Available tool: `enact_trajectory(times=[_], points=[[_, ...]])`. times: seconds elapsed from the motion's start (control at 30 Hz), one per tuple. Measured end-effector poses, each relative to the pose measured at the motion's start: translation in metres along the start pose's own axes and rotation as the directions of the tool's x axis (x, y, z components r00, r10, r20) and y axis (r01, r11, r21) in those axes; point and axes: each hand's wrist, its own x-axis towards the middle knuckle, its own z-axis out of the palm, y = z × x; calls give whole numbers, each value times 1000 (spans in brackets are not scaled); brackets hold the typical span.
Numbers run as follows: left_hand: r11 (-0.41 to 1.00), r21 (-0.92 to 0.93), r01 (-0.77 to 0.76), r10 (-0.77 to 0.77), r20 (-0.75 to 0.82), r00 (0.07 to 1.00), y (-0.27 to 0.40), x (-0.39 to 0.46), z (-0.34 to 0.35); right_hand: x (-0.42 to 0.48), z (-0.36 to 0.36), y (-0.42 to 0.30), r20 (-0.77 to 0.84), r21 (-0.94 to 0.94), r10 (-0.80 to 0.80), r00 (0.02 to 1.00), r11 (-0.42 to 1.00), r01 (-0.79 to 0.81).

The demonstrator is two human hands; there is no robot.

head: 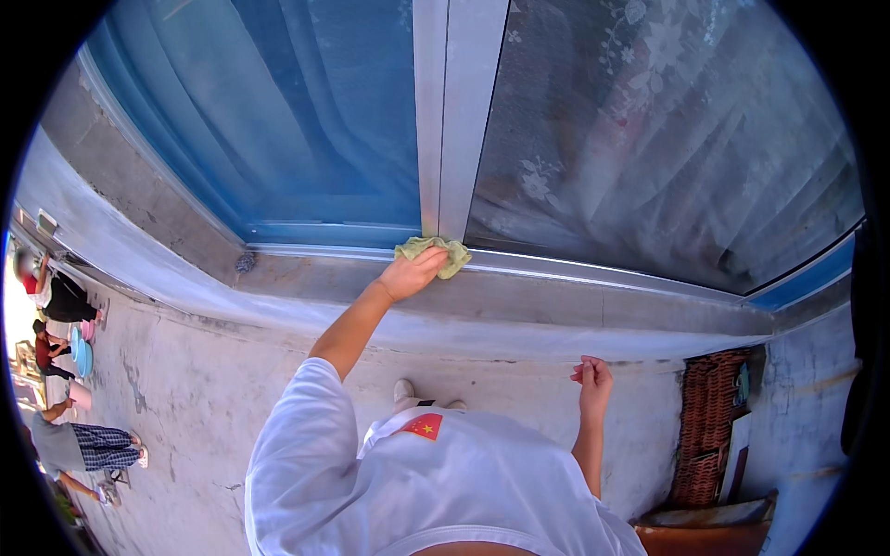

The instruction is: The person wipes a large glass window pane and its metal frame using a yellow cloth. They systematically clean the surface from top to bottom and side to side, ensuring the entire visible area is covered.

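Observation:
A yellow-green cloth (453, 258) is bunched under my left hand (416, 271), pressed at the foot of the white upright of the window frame (455, 139), where it meets the bottom rail. To the left of the upright is a pane with a blue curtain (313, 139) behind it; to the right, a pane shows a sheer floral curtain (646, 153). The concrete sill (528, 297) runs just below the cloth. My right hand (594, 375) hangs lower right, away from the sill, its fingers curled; no object shows in it.
A dark scrubber-like wad (245, 262) lies at the sill's left corner. Lower right are a reddish woven basket (706, 417) and a rusty metal piece (709, 535) by the wall. At far left several people stand or sit near blue basins (84, 357); one holds a pink bucket (80, 395).

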Motion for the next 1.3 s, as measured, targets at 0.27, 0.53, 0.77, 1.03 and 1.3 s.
enact_trajectory(times=[0.27, 0.53, 0.77, 1.03, 1.3], points=[[994, -30, 105, -107, -53, 993, 15, 7, 1, 4, -5, -5, 12, 5, -31, 999, 1000, 31], [970, -39, 238, -241, -121, 963, 48, 37, 11, 5, 8, -10, 114, -32, -3, 993, 999, 7], [918, 44, 394, -396, 80, 915, 28, -6, 1, 16, 4, -3, 148, -18, -26, 989, 999, 29], [778, -299, 553, -616, -183, 766, 52, 0, -49, 27, 37, -5, 307, 5, -62, 950, 998, 63], [778, -559, 287, -445, -168, 880, 135, 61, -90, 0, 136, -56, 734, 455, 10, 679, 735, -503]])
